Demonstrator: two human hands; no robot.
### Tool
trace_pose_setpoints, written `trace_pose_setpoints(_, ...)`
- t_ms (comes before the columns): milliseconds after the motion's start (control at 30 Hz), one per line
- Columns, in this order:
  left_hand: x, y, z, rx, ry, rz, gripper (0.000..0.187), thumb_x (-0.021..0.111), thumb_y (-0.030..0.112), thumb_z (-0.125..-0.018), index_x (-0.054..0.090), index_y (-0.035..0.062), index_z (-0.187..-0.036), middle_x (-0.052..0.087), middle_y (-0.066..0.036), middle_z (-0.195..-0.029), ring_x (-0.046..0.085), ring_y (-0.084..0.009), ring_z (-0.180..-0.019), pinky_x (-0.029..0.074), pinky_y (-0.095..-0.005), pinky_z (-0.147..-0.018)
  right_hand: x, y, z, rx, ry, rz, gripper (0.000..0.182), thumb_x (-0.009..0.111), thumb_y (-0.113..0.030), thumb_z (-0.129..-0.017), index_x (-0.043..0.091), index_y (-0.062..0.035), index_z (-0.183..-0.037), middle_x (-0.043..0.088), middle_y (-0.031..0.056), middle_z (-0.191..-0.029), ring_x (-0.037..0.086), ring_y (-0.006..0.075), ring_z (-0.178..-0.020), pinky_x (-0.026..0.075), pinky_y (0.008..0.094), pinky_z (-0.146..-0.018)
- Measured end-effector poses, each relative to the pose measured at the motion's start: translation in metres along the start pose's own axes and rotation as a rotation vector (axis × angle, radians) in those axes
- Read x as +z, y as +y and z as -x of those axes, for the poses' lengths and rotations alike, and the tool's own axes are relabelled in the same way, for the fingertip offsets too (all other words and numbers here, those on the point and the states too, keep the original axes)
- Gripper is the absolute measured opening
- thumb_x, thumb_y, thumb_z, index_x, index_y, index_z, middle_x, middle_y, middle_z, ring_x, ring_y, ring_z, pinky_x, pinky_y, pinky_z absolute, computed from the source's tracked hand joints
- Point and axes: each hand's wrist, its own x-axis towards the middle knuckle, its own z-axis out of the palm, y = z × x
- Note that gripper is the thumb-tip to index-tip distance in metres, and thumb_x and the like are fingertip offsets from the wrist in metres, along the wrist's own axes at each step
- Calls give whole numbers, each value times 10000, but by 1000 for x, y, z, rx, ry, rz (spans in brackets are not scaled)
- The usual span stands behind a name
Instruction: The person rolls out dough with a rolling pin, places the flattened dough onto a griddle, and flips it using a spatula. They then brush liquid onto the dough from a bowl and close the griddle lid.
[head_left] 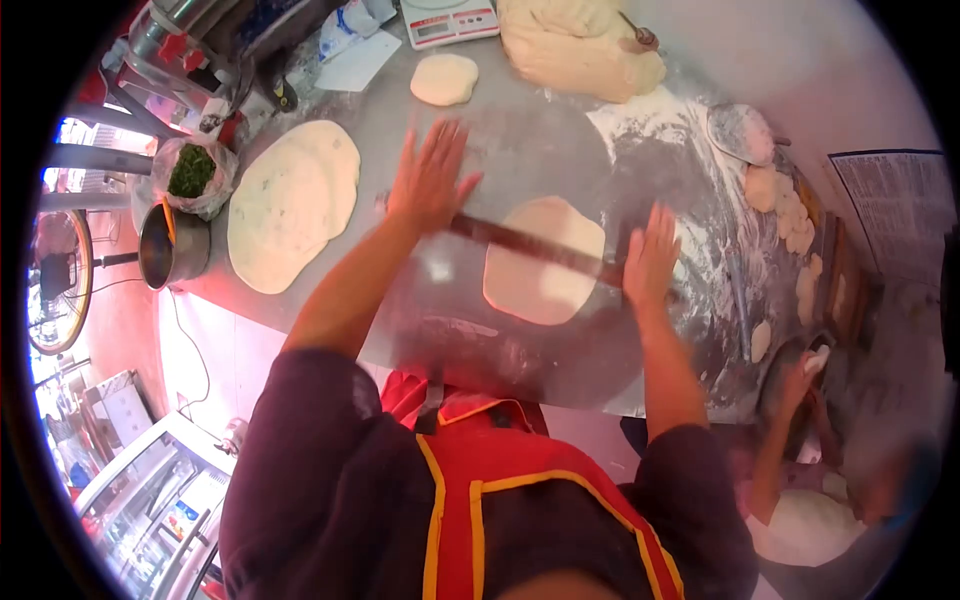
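A dark wooden rolling pin (525, 243) lies slantwise across a flat sheet of dough (545, 290) on the grey worktop. My left hand (430, 182) rests on the pin's left end, palm down with fingers stretched out. On its right end lies my right hand (652, 255), fingers also extended rather than wrapped round it. To the left is a larger, thin oval sheet of dough (295, 205). A small round of dough (444, 79) sits above my left hand.
A big mass of dough (580, 50) and a kitchen scale (450, 22) stand at the back. Loose flour (660, 125) covers the right side, near several dough pieces (795, 225). A metal pot (190, 245) and a bag of chopped greens (192, 172) are left. Another person (810, 525) works at lower right.
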Motion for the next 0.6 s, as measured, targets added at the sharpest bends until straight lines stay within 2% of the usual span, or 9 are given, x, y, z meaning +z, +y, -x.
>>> trace_pose_setpoints(67,-10,6,67,-10,-156,179,710,488,495,-918,372,3,-1416,370,-141,-1486,278,-272,-1411,159,-513,-1154,-11,-9,77,-49,-56,-19,578,480,-282,-959,308,-51,-1460,328,176,-1496,286,352,-1392,210,549,-1117)
trace_pose_setpoints(100,-9,6,105,-22,-150,364,755,617,472,-828,403,32,-1405,400,-157,-1462,333,-319,-1378,179,-519,-1141,-19,-17,110,-109,-38,-53,580,516,-260,-941,330,-57,-1451,369,177,-1471,324,352,-1371,231,543,-1109)
trace_pose_setpoints(167,-24,11,165,66,-30,401,644,717,343,-739,516,49,-1274,545,-146,-1267,493,-325,-1208,338,-501,-1032,-50,-37,164,-140,-79,-118,555,611,-176,-866,429,-65,-1379,493,155,-1351,436,332,-1274,263,527,-1094)
trace_pose_setpoints(267,-31,2,185,48,-100,449,454,738,212,-682,585,89,-1091,597,-113,-1040,565,-308,-1008,421,-457,-890,-53,-19,151,-135,-414,-145,534,660,-87,-794,493,-76,-1301,557,125,-1240,491,316,-1190,277,518,-1086)
trace_pose_setpoints(367,-65,-4,194,-188,-263,462,326,714,175,-695,588,99,-986,609,-97,-939,589,-299,-923,445,-430,-824,-72,-46,79,-380,-145,-151,471,672,-41,-761,534,-74,-1211,576,111,-1161,508,332,-1116,320,526,-1030)
trace_pose_setpoints(433,-72,-5,230,-374,-157,480,307,708,189,-725,587,102,-993,609,-97,-942,588,-305,-907,447,-438,-810,-80,-83,39,-272,189,-166,457,675,-75,-766,547,-79,-1205,579,136,-1145,501,336,-1129,330,515,-1002)
trace_pose_setpoints(500,-72,-12,249,-580,-157,449,299,705,193,-750,581,96,-1004,609,-99,-950,582,-315,-911,444,-445,-809,-36,-82,12,-5,245,-342,493,761,-154,-701,574,-73,-1150,602,143,-1091,534,344,-1051,383,483,-976)
trace_pose_setpoints(567,-66,-16,256,-807,-273,372,302,704,187,-771,573,81,-1022,610,-102,-963,570,-328,-937,436,-449,-821,2,-85,-6,223,-241,-483,487,800,-223,-634,606,-45,-1043,624,172,-995,566,365,-977,445,452,-896)
trace_pose_setpoints(600,-59,-19,260,-757,-198,320,322,706,185,-775,566,72,-1042,605,-107,-987,561,-333,-952,430,-452,-834,18,-87,-7,87,-208,-492,449,801,-242,-625,613,-45,-983,625,175,-953,577,366,-946,456,456,-846)
